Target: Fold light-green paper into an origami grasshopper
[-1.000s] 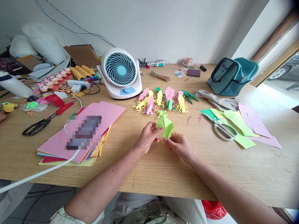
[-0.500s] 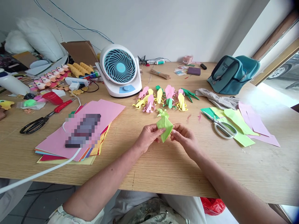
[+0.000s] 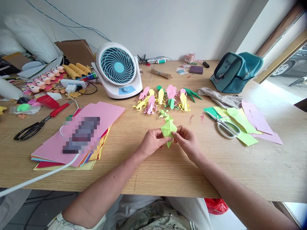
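A light green folded paper piece (image 3: 169, 127) is held upright just above the wooden table, its lower tip pointing down. My left hand (image 3: 153, 141) pinches its left side, with the thumb across the front. On the right edge, the thumb and fingers of my right hand (image 3: 187, 140) grip the same paper. Right behind it lies a small light green folded figure (image 3: 163, 113). Farther back is a group of pink, yellow and green folded figures, among them a pink one (image 3: 171, 92).
A white fan (image 3: 118, 68) stands behind on the left. Stacked coloured paper (image 3: 110, 111) lies at the left, near red-handled scissors (image 3: 59, 109). At the right are white scissors (image 3: 227, 128), paper scraps (image 3: 261, 121), a grey cloth (image 3: 220, 97) and a teal bag (image 3: 236, 72).
My right thumb and fingers have moved left onto the front of the green paper, closer to my left thumb. The whole view has shifted slightly.
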The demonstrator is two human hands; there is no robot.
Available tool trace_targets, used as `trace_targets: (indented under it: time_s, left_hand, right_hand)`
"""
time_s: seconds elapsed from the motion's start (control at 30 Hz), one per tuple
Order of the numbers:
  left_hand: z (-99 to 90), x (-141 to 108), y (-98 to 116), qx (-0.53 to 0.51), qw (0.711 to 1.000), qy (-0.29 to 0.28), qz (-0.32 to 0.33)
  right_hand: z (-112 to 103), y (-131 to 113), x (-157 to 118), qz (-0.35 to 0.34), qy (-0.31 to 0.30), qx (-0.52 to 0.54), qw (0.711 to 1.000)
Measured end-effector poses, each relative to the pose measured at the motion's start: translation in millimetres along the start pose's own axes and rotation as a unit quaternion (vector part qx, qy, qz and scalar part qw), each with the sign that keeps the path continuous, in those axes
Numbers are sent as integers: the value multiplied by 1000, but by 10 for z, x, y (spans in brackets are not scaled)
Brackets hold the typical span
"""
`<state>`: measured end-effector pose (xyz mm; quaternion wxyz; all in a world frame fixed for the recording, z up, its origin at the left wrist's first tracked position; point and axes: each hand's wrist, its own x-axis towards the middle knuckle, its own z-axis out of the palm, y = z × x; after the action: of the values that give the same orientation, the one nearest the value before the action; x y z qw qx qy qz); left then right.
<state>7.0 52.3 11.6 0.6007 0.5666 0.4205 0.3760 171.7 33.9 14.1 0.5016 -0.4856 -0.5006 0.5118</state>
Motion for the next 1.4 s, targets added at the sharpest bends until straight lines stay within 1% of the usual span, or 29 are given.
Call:
trace_targets:
  time_s: [0.1,0.2,0.37,0.43,0.53,0.67,0.73,0.9,1.07,1.27,1.4]
  left_hand:
    - [16,1,-2,10,1000,14,-2]
    - [30,0,15,12,1000,22,16]
    - [47,-21,61,21,999,-8,26]
    - [55,-28,64,33,999,-13,27]
    - [60,-31,50,61,998,-16,17]
    - [55,-35,29,68,995,-65,-10]
    - [56,-43,24,69,994,-81,-16]
    - [81,-58,20,101,992,-60,-39]
    - [90,-64,2,98,993,-63,-15]
    - [89,-64,-5,52,994,-91,-27]
    - [98,-63,7,23,996,-87,-24]
  right_hand:
    - [7,-3,-6,-5,-6,-4,1000]
    - [20,-28,-5,-4,-31,28,999]
    - [48,-43,13,34,-71,98,992]
    - [56,-30,20,36,-81,110,990]
    - [58,-4,24,31,-76,124,989]
    - [37,16,28,39,-79,144,986]
    - [16,24,39,38,-78,147,985]
    - [-28,48,73,27,-27,123,992]
    - [-37,34,70,42,-37,124,991]
    - [-49,15,64,46,-48,143,987]
    - [-31,9,48,37,-52,152,986]
